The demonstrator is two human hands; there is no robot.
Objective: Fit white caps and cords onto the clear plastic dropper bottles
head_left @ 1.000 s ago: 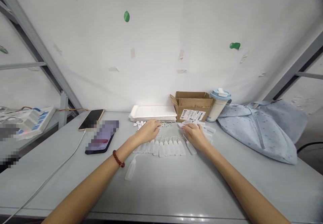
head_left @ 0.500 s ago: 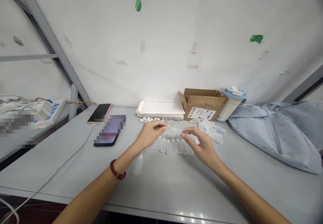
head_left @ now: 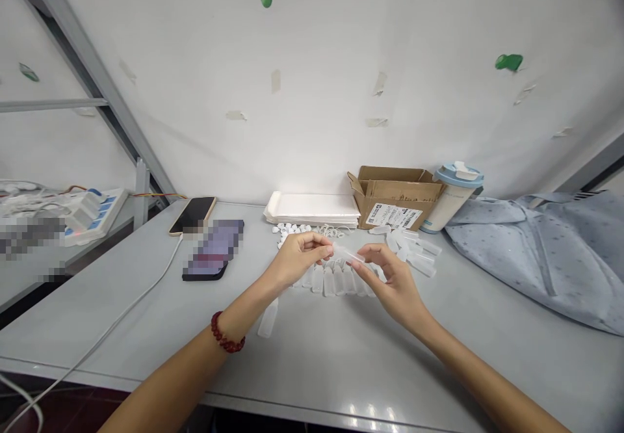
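Observation:
A translucent plastic sleeve (head_left: 348,255) is stretched between my two hands above the table. My left hand (head_left: 295,261) pinches its left end, closed between thumb and fingers. At its right end, my right hand (head_left: 394,283) has thumb and forefinger closed on it. Just below lies a row of similar sleeves with white cords (head_left: 337,281), partly covered by my hands. One more sleeve (head_left: 268,318) rests apart, near my left wrist. Loose sleeves (head_left: 414,249) are heaped to the right of my right hand. Small white caps (head_left: 286,229) and white cord loops (head_left: 335,231) lie behind my left hand.
White flat packs (head_left: 314,205), an open cardboard box (head_left: 397,199) and a lidded cup (head_left: 451,199) stand along the wall. A blue-grey cloth bag (head_left: 536,251) covers the right side. Two phones, one dark-screened (head_left: 194,215), one lit (head_left: 214,248), and a cable (head_left: 127,313) lie left.
My left hand has moved slightly right towards my right hand. The sleeve now spans both hands, its left end in my left fingers. The view has shifted slightly.

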